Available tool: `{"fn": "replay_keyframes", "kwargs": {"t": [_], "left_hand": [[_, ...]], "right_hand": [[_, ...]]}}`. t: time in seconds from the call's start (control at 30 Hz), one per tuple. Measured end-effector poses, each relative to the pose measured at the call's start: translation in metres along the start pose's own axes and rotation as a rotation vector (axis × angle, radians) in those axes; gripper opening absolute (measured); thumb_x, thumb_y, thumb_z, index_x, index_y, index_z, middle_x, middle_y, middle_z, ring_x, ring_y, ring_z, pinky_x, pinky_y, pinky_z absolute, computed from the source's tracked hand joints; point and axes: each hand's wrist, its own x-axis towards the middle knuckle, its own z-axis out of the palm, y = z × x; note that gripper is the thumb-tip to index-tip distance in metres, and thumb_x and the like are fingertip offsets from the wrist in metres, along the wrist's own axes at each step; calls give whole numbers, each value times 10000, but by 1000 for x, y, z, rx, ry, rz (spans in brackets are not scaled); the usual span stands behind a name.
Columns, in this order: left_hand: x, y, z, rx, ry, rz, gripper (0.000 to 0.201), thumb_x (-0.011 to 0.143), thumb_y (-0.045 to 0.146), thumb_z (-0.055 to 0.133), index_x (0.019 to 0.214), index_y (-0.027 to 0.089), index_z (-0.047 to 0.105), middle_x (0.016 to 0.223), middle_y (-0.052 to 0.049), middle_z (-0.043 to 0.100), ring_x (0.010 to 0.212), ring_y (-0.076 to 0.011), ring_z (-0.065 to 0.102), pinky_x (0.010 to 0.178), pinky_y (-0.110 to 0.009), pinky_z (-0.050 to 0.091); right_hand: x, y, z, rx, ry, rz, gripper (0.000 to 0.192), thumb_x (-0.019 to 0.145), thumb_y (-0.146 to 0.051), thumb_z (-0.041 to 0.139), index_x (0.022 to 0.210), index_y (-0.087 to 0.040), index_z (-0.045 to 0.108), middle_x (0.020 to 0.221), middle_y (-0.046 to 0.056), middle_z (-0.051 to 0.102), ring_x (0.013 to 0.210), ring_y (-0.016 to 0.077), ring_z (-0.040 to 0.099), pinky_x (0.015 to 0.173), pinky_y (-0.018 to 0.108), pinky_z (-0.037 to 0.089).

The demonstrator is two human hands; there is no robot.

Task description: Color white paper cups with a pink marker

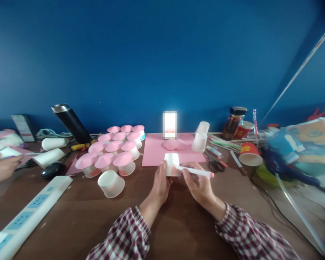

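Observation:
My left hand [161,182] grips a white paper cup [172,159] from its left side, just above the table. In my right hand [199,184] is a white marker [196,171] with a red end, its tip side against the cup. Faint reddish marks show on the cup wall near the tip. Behind the cup lies pink paper [154,150] with pink rounds [174,144] on top. To the left stand several cups topped with shallow pink paper cones [104,160]. One cup without a cone [111,183] sits in front of them.
Two white cups [199,142] stand behind my right hand, near scissors [216,165]. Farther right are a red cup [250,154] and a jar [234,122]. A power strip [32,213], a black flask [72,122] and another person's hand [4,169] are at left.

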Motion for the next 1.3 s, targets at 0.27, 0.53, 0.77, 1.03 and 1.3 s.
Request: {"fn": "replay_keyframes", "kwargs": {"t": [0.27, 0.53, 0.77, 1.03, 1.3], "left_hand": [[2, -2, -3, 6, -1, 5, 481, 783, 584, 513, 939, 138, 605, 862, -84, 644, 756, -183, 583, 657, -303, 458], [2, -2, -3, 7, -13, 8, 459, 807, 557, 500, 947, 132, 606, 845, -78, 632, 733, -164, 572, 635, -283, 449], [1, -1, -2, -6, -5, -2, 444, 812, 551, 498, 936, 137, 602, 815, -65, 630, 718, -158, 575, 638, -286, 456], [1, 0, -1, 0, -2, -6, 463, 790, 571, 515, 898, 133, 618, 800, -69, 644, 709, -163, 586, 638, -288, 456], [0, 3, 1, -28, 21, -26, 459, 803, 556, 508, 913, 125, 622, 818, -83, 649, 726, -174, 594, 652, -296, 475]], "right_hand": [[0, 0, 1, 67, 4, 36, 97, 865, -262, 541, 907, -181, 574, 754, 26, 614, 578, 116, 563, 507, 199, 475], [0, 0, 2, 66, -33, 20, 113, 856, -278, 551, 901, -183, 590, 784, 43, 632, 598, 130, 577, 520, 210, 483], [-1, 0, 2, 91, -65, 16, 88, 846, -252, 561, 884, -181, 595, 779, 43, 638, 629, 138, 593, 551, 218, 494], [1, -2, 2, 101, -47, -18, 49, 841, -219, 560, 853, -182, 590, 773, 29, 636, 643, 131, 599, 577, 213, 497], [0, 0, 2, 97, -53, 1, 57, 847, -238, 558, 859, -185, 577, 750, 19, 614, 601, 120, 569, 533, 205, 468]]}}
